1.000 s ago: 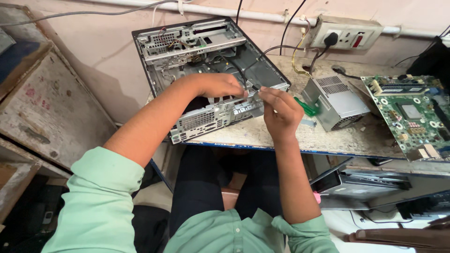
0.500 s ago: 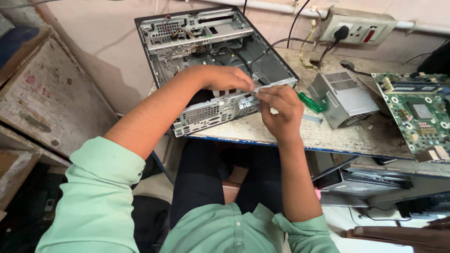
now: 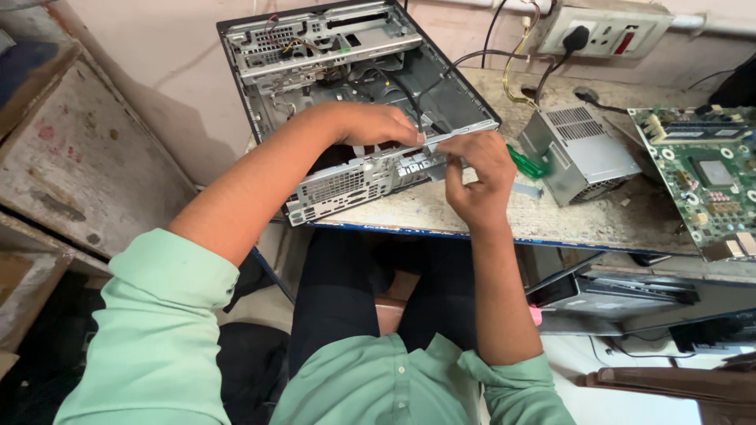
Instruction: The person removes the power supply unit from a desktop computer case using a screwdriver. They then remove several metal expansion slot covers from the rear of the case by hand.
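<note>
An open grey desktop computer case [image 3: 331,55] lies on the worn table [image 3: 583,220], its perforated rear panel [image 3: 346,185] facing me. My left hand [image 3: 374,124] rests over the top edge of that rear panel, fingers curled inside the case. My right hand [image 3: 476,169] is closed around a green-handled screwdriver [image 3: 529,164], held against the panel's right end near the slot brackets. The tool's tip is hidden by my fingers.
A grey power supply unit [image 3: 579,153] sits right of the case. A green motherboard [image 3: 705,177] lies at the table's right edge. A wall socket strip [image 3: 610,30] with plugged cables is behind. Worn wooden boards [image 3: 71,157] stand at the left.
My view has shifted slightly. Both hands stay at the rear panel, with the right hand moved a little lower against its right end.
</note>
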